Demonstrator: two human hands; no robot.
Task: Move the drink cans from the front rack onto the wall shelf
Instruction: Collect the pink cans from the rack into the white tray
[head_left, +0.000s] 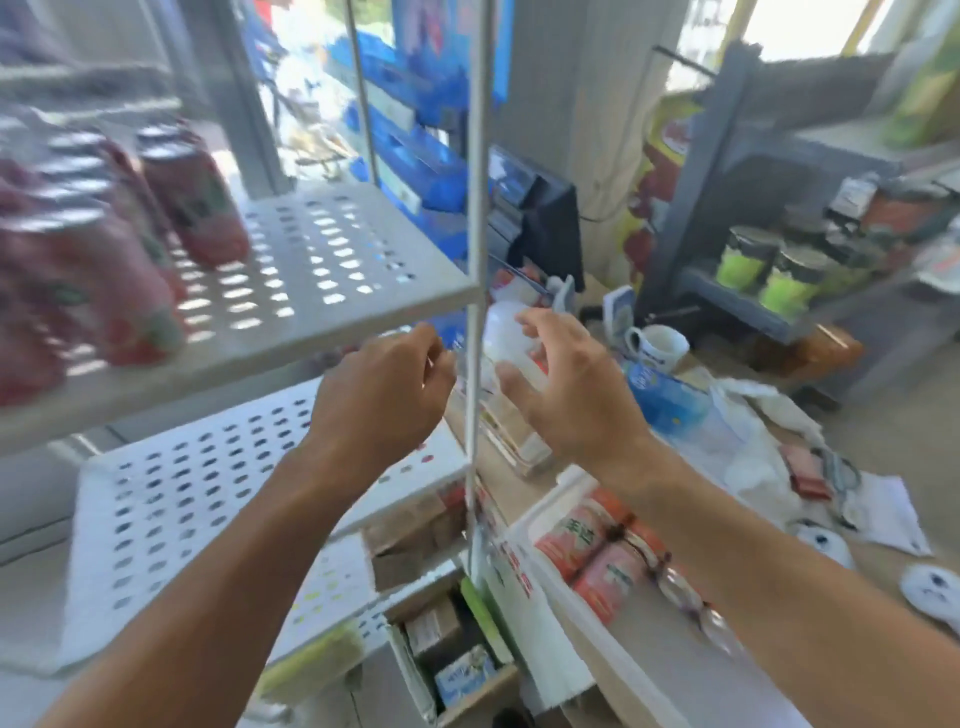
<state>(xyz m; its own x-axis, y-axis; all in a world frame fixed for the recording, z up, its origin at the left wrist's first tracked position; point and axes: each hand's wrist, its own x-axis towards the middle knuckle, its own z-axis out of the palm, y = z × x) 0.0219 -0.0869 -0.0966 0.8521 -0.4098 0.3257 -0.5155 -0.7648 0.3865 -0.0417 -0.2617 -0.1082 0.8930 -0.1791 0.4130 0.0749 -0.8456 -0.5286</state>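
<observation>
Plainly both hands are empty at this moment; the left hand (387, 384) sits at frame centre with its fingers loosely curled round nothing, just under the front edge of the upper perforated shelf (322, 260), and the right hand (566, 389) is beside it with fingers spread apart, on the other side of the thin white upright post (475, 249); the task's drink cans (119, 234), pink-red and badly blurred, already stand in a cluster on that shelf at the left of the frame, pushed toward the back, probably so the bare front stretch is free for more; a lower perforated shelf (171, 514) below it carries nothing that I can see; which rack is the source I cannot tell, though pink-red packs (592, 551) lie in a white tray at lower centre-right, under the right forearm; the spread right hand looks to be reaching out toward the cluttered tabletop (893, 447), where a white mug (660, 345) and a white bottle (511, 332) stand; green-labelled jars (769, 270) sit on a grey rack at the right; I judge the hands to be between loads, heading for another can
</observation>
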